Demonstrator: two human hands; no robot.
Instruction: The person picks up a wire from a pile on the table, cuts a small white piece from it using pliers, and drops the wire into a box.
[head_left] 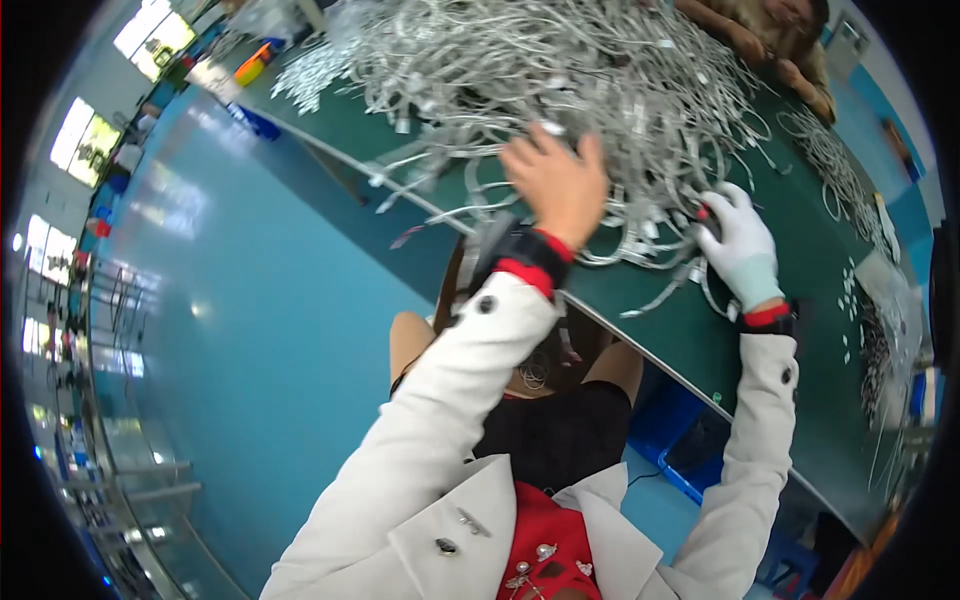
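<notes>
Head view: green table [800, 250] over blue floor [260, 330]; bare left hand [556, 182] spread on the cable heap [560, 70], gloved right hand [738, 243] gripping cables.

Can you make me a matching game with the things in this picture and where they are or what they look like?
Things:
1. left hand
2. right hand
3. pile of silvery strips
4. blue bin

Descriptions:
A. under the table edge, on the floor
B. bare, reaching into the pile
C. heaped on the green table
D. wearing a white glove

Pairs: 1-B, 2-D, 3-C, 4-A
</notes>
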